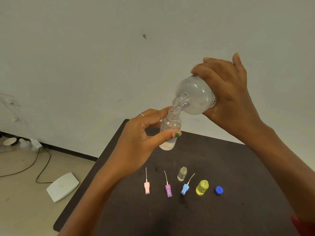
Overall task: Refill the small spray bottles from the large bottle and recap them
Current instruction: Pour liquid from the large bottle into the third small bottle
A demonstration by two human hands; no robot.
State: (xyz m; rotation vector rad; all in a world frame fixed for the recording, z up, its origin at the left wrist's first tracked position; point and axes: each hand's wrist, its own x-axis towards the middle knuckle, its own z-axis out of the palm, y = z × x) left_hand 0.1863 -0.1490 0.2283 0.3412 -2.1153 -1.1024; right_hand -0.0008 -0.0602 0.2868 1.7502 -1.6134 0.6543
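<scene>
My right hand [230, 92] grips the large clear bottle [194, 96], tipped down to the left, its open mouth touching the neck of a small clear bottle [170, 126]. My left hand [143, 138] holds that small bottle above the dark table [221, 167]; a little liquid shows at its bottom. On the table lie a pink spray cap [147, 187], a purple spray cap [168, 192] and a blue spray cap [185, 189], each with a dip tube. An uncapped small clear bottle [182, 174] and a yellow small bottle [202, 187] stand among them. A blue screw cap [219, 190] lies at the right.
A white flat device [63, 186] with a black cable [39, 160] lies on the floor left of the table. A bowl [10, 141] and white items sit by the wall. The table's left edge runs diagonally near my left forearm.
</scene>
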